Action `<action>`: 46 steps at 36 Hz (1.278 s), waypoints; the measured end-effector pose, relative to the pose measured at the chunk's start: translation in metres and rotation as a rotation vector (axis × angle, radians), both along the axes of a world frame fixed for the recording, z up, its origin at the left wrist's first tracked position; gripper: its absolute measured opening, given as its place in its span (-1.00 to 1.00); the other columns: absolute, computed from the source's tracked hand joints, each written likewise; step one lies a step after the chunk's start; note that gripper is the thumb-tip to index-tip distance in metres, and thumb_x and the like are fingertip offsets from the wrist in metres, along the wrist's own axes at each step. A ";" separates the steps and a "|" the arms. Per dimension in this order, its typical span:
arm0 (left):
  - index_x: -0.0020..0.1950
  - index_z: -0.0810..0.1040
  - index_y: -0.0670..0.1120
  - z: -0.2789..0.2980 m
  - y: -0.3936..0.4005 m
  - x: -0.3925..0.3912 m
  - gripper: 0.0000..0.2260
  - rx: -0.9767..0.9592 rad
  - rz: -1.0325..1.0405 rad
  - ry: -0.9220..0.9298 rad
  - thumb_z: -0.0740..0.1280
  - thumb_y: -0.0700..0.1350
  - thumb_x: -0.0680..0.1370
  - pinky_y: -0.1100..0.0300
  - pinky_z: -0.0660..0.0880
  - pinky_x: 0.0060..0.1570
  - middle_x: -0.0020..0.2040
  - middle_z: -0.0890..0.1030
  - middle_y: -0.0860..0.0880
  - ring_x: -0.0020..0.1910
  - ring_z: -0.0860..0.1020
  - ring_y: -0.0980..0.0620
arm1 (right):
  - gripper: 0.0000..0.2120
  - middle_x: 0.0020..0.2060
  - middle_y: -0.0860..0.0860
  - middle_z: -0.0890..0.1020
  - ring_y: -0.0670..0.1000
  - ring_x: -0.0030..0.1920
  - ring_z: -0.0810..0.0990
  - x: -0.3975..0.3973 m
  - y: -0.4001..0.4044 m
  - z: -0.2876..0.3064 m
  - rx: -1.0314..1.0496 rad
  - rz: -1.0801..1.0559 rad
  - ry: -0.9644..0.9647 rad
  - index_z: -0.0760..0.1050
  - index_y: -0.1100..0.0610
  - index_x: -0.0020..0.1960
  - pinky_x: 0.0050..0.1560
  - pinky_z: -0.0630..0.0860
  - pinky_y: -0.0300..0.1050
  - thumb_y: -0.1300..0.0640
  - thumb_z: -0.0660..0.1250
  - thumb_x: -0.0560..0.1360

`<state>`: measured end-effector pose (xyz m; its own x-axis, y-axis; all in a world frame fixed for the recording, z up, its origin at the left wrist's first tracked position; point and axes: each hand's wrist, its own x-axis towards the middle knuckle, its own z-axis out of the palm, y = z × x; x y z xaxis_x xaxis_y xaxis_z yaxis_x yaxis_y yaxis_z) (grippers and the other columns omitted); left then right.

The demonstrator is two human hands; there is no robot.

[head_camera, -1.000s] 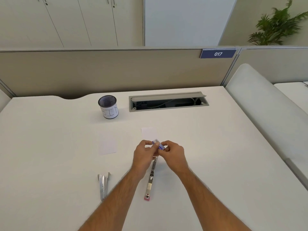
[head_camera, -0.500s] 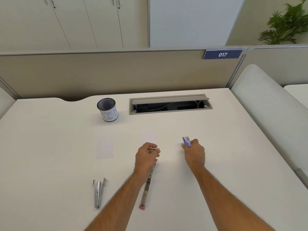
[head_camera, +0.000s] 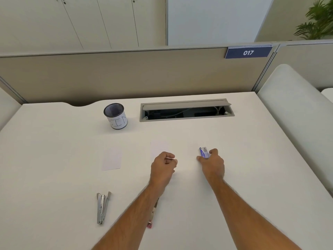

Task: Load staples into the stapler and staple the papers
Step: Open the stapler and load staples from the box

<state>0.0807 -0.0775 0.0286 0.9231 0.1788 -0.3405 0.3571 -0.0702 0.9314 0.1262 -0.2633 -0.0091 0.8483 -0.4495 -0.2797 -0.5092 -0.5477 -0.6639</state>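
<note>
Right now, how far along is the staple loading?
Done: a thin staple strip is out, pinched in the left hand. In hand: the right hand holds the staple box at the desk. Left: load the opened stapler, mostly hidden under the left forearm, then staple the two papers.

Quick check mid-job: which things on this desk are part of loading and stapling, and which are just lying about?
Part of the job:
staple box, held by the right hand
staple strip, pinched by the left hand
opened stapler
two paper slips

Lying about:
mesh cup
cable hatch
metal tool, purpose unclear
</note>
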 end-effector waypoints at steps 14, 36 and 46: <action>0.16 0.53 -0.01 0.001 -0.003 -0.014 -0.74 0.055 -0.071 0.004 0.34 -0.28 0.52 0.00 0.66 0.05 -0.07 0.71 -0.10 -0.19 0.65 0.06 | -0.96 -0.17 0.23 0.56 0.16 -0.17 0.57 -0.015 0.045 0.025 1.194 -0.356 -0.062 0.51 0.34 -0.02 0.06 0.63 0.02 0.37 0.29 0.57; -0.20 0.64 -0.09 -0.001 0.065 -0.049 -0.80 0.214 0.083 -0.031 0.47 -0.01 0.55 0.17 0.56 -0.29 -0.28 0.68 -0.04 -0.36 0.58 0.05 | -0.73 0.16 0.30 0.66 0.25 0.20 0.67 -0.076 0.139 0.047 1.301 -0.069 0.002 0.48 0.38 0.26 0.30 0.57 0.14 0.34 0.17 0.61; -0.20 0.66 -0.35 -0.001 0.083 -0.055 -0.83 -0.165 0.158 0.105 0.39 -0.25 0.51 0.24 0.52 -0.34 -0.33 0.62 -0.18 -0.38 0.53 0.05 | -0.75 0.15 0.03 0.70 0.01 0.16 0.69 -0.091 0.153 0.046 0.893 0.280 -0.053 0.59 0.14 0.21 0.29 0.58 -0.03 0.25 0.20 0.64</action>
